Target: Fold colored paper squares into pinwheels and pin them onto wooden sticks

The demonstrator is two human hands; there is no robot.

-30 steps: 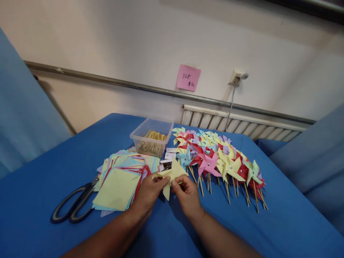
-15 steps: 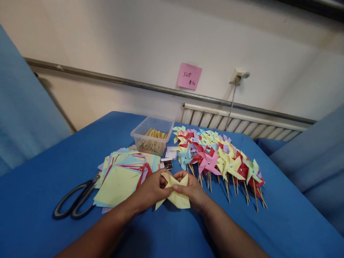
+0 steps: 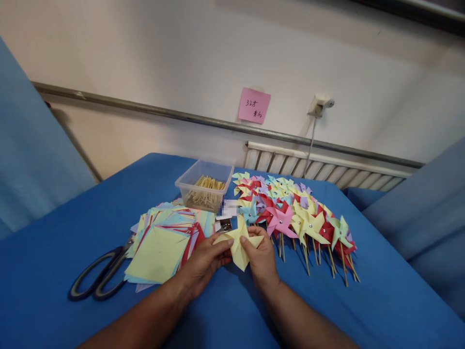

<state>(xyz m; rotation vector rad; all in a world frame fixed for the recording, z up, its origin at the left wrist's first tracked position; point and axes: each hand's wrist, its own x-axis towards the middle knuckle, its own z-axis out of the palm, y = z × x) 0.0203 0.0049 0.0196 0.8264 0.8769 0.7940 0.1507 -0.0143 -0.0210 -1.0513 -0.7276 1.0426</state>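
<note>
A pale yellow paper pinwheel (image 3: 240,242) with its points folded in is held above the blue cloth. My left hand (image 3: 208,259) pinches its left side, thumb on top. My right hand (image 3: 262,254) grips the right side, its thumb pressing near the centre. Just beyond the hands lies a small open box of metal pins (image 3: 225,224), partly hidden by the pinwheel. To the left is a stack of coloured paper squares (image 3: 160,254), yellow on top. Finished pinwheels (image 3: 281,221) on sticks lie in rows to the right.
A clear plastic box (image 3: 183,189) holds many short wooden sticks (image 3: 209,184) behind the paper. Black-handled scissors (image 3: 100,276) lie at the left, blades partly under the stack. A metal rail (image 3: 163,111) and a radiator (image 3: 269,160) run along the wall. Blue curtains (image 3: 428,218) hang at both sides.
The yellow paper has turned to face up, and its folded points now form a full pinwheel shape. My left thumb has moved onto its left blade, my right thumb to the middle.
</note>
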